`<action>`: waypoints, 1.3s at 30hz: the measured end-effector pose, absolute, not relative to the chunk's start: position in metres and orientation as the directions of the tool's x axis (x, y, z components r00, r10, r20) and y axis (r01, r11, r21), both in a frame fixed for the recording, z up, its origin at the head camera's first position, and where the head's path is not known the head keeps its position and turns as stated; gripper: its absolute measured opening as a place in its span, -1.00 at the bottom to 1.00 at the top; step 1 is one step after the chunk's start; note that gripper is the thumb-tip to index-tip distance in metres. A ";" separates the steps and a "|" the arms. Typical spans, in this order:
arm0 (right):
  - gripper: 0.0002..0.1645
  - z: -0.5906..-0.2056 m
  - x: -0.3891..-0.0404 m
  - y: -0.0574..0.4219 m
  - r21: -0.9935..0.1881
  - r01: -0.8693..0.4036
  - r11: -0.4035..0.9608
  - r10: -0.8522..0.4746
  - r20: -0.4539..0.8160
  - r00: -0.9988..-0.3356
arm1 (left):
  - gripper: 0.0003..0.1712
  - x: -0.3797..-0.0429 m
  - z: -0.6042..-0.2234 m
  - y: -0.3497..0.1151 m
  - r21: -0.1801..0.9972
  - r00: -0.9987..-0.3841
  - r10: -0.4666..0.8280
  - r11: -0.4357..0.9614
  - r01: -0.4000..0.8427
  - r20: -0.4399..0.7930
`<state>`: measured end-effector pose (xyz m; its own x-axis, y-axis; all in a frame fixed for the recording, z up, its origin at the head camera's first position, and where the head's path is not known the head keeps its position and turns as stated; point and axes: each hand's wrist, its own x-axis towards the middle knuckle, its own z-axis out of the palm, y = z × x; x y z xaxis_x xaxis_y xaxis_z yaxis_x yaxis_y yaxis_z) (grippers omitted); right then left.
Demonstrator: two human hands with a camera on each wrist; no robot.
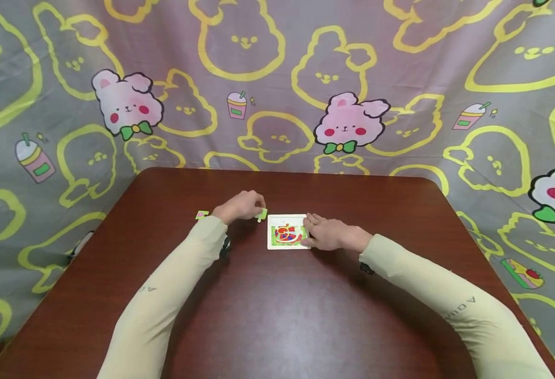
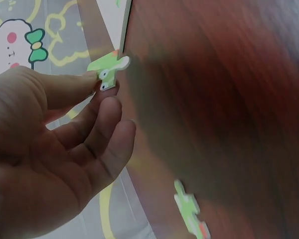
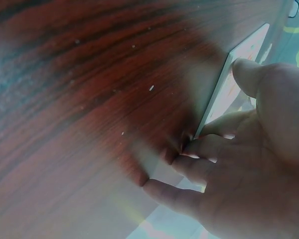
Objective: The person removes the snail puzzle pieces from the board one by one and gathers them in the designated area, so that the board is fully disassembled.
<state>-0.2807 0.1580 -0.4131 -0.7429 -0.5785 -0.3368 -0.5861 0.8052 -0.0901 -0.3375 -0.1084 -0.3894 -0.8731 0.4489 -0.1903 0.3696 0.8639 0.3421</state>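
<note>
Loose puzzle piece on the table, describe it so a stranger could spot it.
On the brown table, find the left hand. Just left of it lies the green-and-pink puzzle piece, unheld, unlike the green piece that hand pinches.

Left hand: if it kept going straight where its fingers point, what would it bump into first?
Probably the white puzzle board, just past the green puzzle piece that the left hand pinches. Its height is unclear, so it might pass over the edge instead.
</note>
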 end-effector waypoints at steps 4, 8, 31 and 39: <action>-0.08 -0.413 -0.281 0.158 -0.086 -0.589 0.804 -0.580 -0.335 -0.743 | -0.81 -0.340 -0.386 -0.118 0.330 -0.867 0.455 0.865 0.378 -0.201; -0.09 -0.414 -0.282 0.158 -0.087 -0.589 0.803 -0.581 -0.333 -0.743 | -0.81 -0.342 -0.385 -0.127 0.344 -0.863 0.445 0.870 0.354 -0.237; -0.08 -0.417 -0.281 0.158 -0.094 -0.576 0.812 -0.570 -0.340 -0.748 | -0.84 -0.345 -0.392 -0.147 0.407 -0.873 0.346 0.892 0.194 -0.342; -0.08 -0.415 -0.282 0.157 -0.081 -0.580 0.810 -0.568 -0.350 -0.745 | -0.84 -0.348 -0.394 -0.151 0.365 -0.882 0.339 0.906 0.212 -0.328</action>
<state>-0.2824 0.1573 -0.4152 -0.7447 -0.5683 -0.3499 -0.5805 0.8103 -0.0807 -0.3479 -0.1512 -0.3945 -0.8817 0.3388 -0.3284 0.2123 0.9064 0.3653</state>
